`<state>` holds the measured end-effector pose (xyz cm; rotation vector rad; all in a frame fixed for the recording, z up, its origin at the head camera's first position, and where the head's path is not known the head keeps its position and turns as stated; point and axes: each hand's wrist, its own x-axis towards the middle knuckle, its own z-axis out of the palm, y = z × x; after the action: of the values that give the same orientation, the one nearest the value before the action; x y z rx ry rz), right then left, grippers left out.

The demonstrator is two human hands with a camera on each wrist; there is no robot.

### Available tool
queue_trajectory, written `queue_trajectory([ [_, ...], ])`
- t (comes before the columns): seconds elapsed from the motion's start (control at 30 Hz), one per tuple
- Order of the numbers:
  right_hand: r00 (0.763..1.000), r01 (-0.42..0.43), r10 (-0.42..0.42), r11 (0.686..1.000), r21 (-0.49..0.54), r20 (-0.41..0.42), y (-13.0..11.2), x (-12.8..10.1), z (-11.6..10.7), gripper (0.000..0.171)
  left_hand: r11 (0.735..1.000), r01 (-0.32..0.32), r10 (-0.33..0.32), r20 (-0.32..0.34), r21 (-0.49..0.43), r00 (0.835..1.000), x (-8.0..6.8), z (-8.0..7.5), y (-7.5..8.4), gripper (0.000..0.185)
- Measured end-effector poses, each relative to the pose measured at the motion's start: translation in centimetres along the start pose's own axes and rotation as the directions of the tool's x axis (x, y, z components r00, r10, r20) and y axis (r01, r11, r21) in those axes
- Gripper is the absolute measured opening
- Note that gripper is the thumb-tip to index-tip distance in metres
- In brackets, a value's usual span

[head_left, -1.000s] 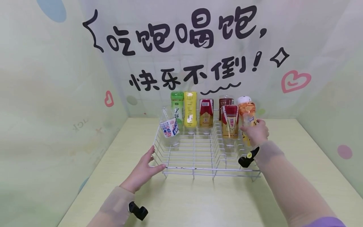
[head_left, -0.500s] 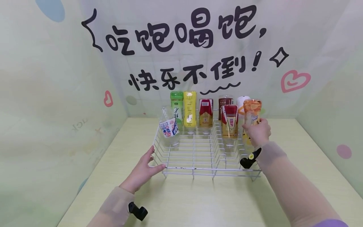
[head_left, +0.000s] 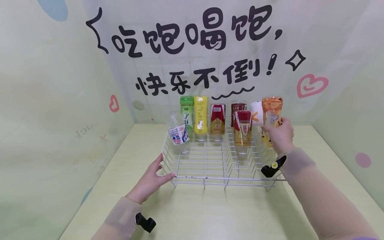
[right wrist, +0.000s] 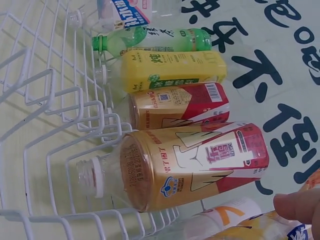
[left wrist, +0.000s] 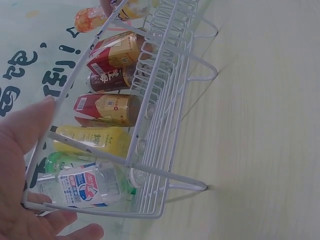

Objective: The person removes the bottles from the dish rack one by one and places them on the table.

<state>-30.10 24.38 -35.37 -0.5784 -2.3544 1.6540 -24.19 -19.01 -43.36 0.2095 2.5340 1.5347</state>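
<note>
A white wire rack (head_left: 207, 181) stands on the pale table and holds several drink bottles upside down. My right hand (head_left: 276, 129) grips an orange-labelled bottle (head_left: 271, 107), held up above the rack's back right corner. In the right wrist view, one fingertip (right wrist: 299, 206) presses on that orange bottle (right wrist: 267, 229). Beside it stand a white bottle (head_left: 256, 113) and a red-and-gold bottle (head_left: 243, 128). My left hand (head_left: 162, 170) rests with straight fingers on the rack's front left corner. In the left wrist view, the left hand (left wrist: 27, 165) lies against the rack (left wrist: 167, 95) near a clear bottle (left wrist: 87, 186).
A green bottle (head_left: 187, 111), a yellow bottle (head_left: 201, 115), a red bottle (head_left: 218, 118) and a dark red bottle (head_left: 238, 106) line the rack's back row. A clear blue-labelled bottle (head_left: 178, 133) tilts at the left. Printed walls enclose the table on three sides.
My right hand has lifted the orange bottle up and to the right, out of the rack, uncovering the white bottle behind it. The left hand has stayed on the rack's corner.
</note>
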Motion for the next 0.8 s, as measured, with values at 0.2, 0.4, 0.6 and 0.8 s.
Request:
queue_trajectory([
  [0.2, 0.996, 0.089, -0.089, 0.995, -0.040, 0.000, -1.0, -0.6, -0.5, 0.085, 0.999, 0.003, -0.003, 0.000, 0.032, 1.000, -0.1, -0.1, 0.1, 0.100],
  [0.4, 0.982, 0.187, -0.187, 0.972, -0.139, 0.014, -1.9, -1.3, -0.5, 0.083, 0.993, 0.013, -0.013, 0.000, 0.115, 1.000, -0.2, -0.2, 0.3, 0.103],
  [0.6, 0.958, 0.285, -0.281, 0.929, -0.234, 0.052, -2.4, -2.2, -0.2, 0.078, 0.982, -0.018, 0.016, 0.012, 0.186, 1.000, -0.1, -0.5, 0.6, 0.099],
  [0.8, 0.926, 0.371, -0.369, 0.854, -0.366, 0.077, -2.6, -2.6, 0.3, 0.074, 0.943, -0.080, 0.084, 0.002, 0.323, 0.996, -0.2, -1.2, 1.9, 0.099],
])
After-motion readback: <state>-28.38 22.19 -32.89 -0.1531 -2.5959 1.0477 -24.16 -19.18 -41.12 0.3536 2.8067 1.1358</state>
